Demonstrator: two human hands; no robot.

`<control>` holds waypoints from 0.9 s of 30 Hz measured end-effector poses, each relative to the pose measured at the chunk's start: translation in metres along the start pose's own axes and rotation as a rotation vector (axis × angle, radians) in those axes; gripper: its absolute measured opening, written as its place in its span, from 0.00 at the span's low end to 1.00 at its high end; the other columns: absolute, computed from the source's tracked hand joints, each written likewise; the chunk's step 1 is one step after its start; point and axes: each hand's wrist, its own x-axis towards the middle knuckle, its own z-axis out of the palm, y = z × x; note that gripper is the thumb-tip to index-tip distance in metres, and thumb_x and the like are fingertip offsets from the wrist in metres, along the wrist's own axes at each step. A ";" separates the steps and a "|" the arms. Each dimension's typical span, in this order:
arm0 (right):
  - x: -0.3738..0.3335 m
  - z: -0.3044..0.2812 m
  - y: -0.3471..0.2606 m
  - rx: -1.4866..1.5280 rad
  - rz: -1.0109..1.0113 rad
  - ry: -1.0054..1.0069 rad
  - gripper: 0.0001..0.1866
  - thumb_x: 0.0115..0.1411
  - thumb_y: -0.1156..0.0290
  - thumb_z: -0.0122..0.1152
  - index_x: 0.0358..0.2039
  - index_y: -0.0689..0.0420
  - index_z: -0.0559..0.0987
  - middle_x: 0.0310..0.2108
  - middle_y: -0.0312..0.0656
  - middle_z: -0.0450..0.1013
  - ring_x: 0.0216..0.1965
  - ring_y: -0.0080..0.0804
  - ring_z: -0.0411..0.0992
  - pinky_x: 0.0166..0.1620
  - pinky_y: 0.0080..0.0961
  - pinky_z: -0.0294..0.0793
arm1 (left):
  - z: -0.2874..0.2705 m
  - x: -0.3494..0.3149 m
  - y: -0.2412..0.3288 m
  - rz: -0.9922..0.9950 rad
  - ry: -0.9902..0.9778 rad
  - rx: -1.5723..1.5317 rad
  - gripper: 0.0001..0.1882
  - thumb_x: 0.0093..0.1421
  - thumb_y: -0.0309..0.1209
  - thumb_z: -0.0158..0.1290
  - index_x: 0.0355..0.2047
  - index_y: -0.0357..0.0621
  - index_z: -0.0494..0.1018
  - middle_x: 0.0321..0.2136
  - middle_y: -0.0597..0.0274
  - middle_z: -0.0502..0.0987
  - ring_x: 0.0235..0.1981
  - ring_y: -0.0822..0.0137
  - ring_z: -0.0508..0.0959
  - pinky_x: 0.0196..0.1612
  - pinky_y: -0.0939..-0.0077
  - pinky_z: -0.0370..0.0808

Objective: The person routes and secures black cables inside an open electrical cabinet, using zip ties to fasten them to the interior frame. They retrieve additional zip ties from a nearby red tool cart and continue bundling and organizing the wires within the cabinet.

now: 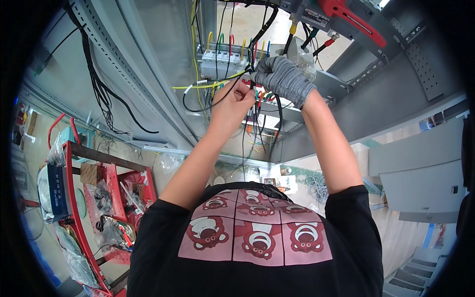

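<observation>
My bare left hand (231,105) is closed, thumb and fingers pinched at a bundle of thin black wires (256,121) that hangs down inside the metal cabinet. Just to its right and a little higher, my right hand (283,79), in a grey knit glove, is curled closed against the same bundle; its fingertips are partly hidden. A yellow-green wire (184,87) runs leftward from between the hands. Below it a black wire (185,103) bends in a loop. Behind the hands sits a row of white circuit breakers (216,65), with coloured wires above.
A black cable harness (91,64) with loose ends hangs on the left cabinet panel. Upper right is a grey switch unit with a red handle (354,22). A red tool cart (76,218) stands lower left. Coiled cable (316,185) lies on the floor.
</observation>
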 end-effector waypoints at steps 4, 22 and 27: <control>0.002 -0.004 -0.010 -0.002 0.015 -0.013 0.13 0.50 0.65 0.64 0.22 0.64 0.75 0.14 0.37 0.67 0.19 0.23 0.62 0.27 0.25 0.67 | 0.001 0.008 0.002 -0.099 -0.057 -0.404 0.05 0.56 0.28 0.54 0.26 0.45 0.69 0.22 0.75 0.67 0.24 0.82 0.65 0.29 0.87 0.61; 0.002 -0.005 -0.008 0.091 0.015 -0.102 0.15 0.49 0.61 0.66 0.23 0.62 0.77 0.17 0.41 0.72 0.20 0.27 0.70 0.28 0.26 0.71 | -0.008 0.015 0.005 -0.252 -0.237 -0.209 0.05 0.58 0.33 0.51 0.26 0.49 0.70 0.21 0.74 0.72 0.21 0.82 0.67 0.25 0.87 0.60; 0.004 -0.005 -0.008 0.071 -0.006 -0.102 0.17 0.50 0.60 0.65 0.23 0.63 0.77 0.17 0.41 0.72 0.20 0.26 0.69 0.28 0.26 0.70 | 0.003 0.013 0.003 -0.213 -0.122 -0.343 0.04 0.58 0.30 0.53 0.28 0.46 0.71 0.21 0.75 0.70 0.21 0.83 0.64 0.26 0.89 0.57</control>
